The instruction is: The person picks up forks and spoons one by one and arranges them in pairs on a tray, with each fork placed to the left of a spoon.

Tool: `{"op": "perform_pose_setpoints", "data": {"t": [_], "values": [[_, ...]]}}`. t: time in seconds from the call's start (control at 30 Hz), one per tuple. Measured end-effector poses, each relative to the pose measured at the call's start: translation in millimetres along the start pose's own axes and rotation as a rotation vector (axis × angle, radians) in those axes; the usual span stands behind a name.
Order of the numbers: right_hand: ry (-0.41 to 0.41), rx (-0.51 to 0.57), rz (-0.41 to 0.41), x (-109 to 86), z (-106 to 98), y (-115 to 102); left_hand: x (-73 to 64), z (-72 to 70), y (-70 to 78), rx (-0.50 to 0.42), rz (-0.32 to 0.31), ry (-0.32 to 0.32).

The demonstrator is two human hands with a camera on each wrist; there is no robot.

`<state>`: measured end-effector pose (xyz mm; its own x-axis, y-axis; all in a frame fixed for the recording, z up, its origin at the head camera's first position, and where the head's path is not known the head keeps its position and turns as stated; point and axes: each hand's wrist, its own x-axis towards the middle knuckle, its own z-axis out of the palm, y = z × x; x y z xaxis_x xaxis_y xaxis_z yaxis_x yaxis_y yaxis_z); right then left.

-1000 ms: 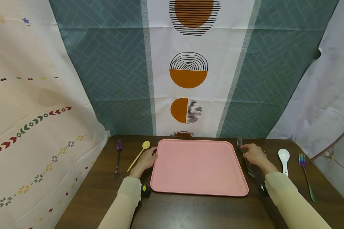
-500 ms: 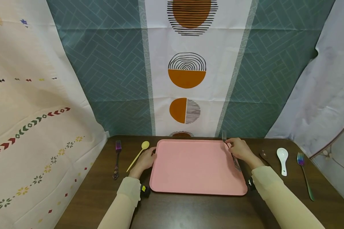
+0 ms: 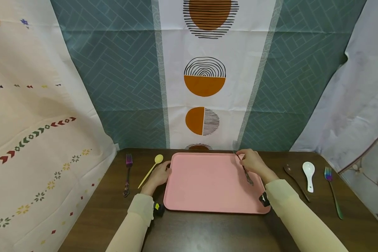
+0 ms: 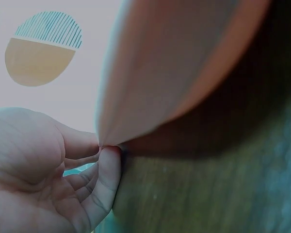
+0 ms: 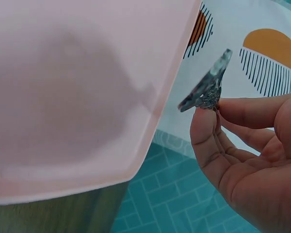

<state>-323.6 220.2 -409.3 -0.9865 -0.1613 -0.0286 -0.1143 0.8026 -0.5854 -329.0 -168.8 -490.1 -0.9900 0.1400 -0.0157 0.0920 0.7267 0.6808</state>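
Observation:
A pink rectangular tray (image 3: 208, 185) lies on the dark wooden table. My left hand (image 3: 160, 175) pinches the tray's left edge between thumb and fingers, as the left wrist view shows up close. Over the tray's far right part, my right hand (image 3: 253, 162) pinches a silver fork (image 3: 247, 176) by its handle. The fork's tines point away toward the curtain, past the far rim. In the right wrist view its ornate handle end (image 5: 211, 85) sticks out from the fingertips, apart from the tray. A shadow of the hand falls on the tray.
Left of the tray lie a yellow spoon (image 3: 151, 169), close beside my left hand, and a purple fork (image 3: 127, 175). On the right are a brown spoon (image 3: 296, 182), a white spoon (image 3: 309, 176) and a rainbow-coloured fork (image 3: 333, 192). A patterned curtain (image 3: 204, 87) hangs behind the table.
My right hand has carried the silver fork leftward, from the table right of the tray to above the tray. The brown spoon has come into full view. My left hand stays at the tray's edge.

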Motion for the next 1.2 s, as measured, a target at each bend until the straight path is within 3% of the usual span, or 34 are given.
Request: {"op": "perform_pose_setpoints", "data": {"t": [0.63, 1.2], "values": [[-0.03, -0.014, -0.02, 8.4, 16.2, -31.2, 2.3, -2.2, -1.8, -0.006, -0.015, -0.006], [-0.082, 0.053, -0.026, 11.6, 31.5, -57.5, 0.3, -2.5, 3.2, 0.007, -0.016, -0.01]]}}
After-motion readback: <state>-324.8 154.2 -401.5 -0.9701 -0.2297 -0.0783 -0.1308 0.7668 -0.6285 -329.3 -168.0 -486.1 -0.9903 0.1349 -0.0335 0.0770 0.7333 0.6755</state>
